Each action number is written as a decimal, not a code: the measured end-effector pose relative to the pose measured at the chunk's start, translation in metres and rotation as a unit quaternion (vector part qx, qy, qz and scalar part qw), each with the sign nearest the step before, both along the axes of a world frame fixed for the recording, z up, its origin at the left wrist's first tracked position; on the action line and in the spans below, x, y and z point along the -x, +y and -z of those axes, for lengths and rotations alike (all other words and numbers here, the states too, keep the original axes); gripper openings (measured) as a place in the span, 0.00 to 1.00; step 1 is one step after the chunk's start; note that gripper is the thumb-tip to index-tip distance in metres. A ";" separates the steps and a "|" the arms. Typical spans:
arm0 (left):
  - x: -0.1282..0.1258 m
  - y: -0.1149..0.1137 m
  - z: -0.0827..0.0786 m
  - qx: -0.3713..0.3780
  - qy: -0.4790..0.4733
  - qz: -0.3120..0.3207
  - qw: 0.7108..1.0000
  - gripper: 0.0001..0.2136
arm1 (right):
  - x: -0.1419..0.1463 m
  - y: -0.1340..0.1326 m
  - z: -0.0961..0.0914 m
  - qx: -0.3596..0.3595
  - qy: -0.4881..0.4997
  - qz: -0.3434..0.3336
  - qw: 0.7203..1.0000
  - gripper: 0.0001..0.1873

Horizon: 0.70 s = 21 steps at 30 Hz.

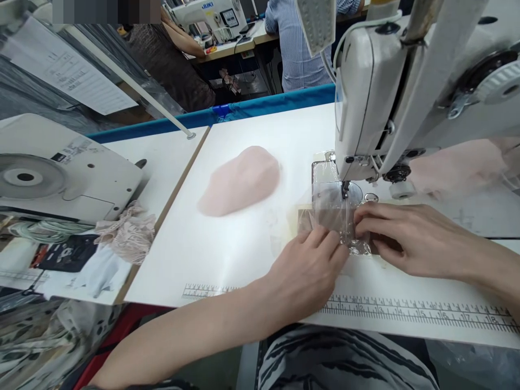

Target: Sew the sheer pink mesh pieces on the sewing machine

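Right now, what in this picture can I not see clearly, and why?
In the head view:
- Middle of the ruler: hidden by the left hand and forearm.
- Full outline of the clear film: transparent, partly covered by fingers.
- Top of the near sewing machine: cut off by the upper edge.
- Pink fabric at right: cut off by the right edge.
- Hanging sheet's print: too small.

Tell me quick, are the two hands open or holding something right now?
Left hand: fingers bent on the clear film; can't tell if it's gripping.
Right hand: fingers curled at the film's right side; a grip can't be told.
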<state>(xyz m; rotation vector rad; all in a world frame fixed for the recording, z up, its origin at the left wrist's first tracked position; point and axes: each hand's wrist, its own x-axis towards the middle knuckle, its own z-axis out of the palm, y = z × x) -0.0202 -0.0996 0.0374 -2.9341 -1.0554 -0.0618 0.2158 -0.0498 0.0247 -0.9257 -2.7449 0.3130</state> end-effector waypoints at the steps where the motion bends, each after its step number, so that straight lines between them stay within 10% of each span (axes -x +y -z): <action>1: -0.002 0.000 0.006 -0.049 -0.005 -0.007 0.999 0.07 | 0.000 0.000 0.000 -0.001 0.000 -0.005 1.000 0.13; 4: -0.005 0.011 0.018 -0.081 -0.080 -0.017 0.993 0.11 | 0.003 -0.001 0.004 -0.018 0.003 -0.005 1.000 0.15; 12: -0.002 0.042 -0.002 0.210 -0.344 -0.133 0.906 0.12 | 0.008 -0.001 0.019 -0.056 0.128 0.021 0.990 0.11; 21: 0.000 0.061 -0.004 0.123 -0.054 -0.123 0.983 0.29 | 0.009 0.002 0.010 -0.185 0.229 0.084 0.952 0.04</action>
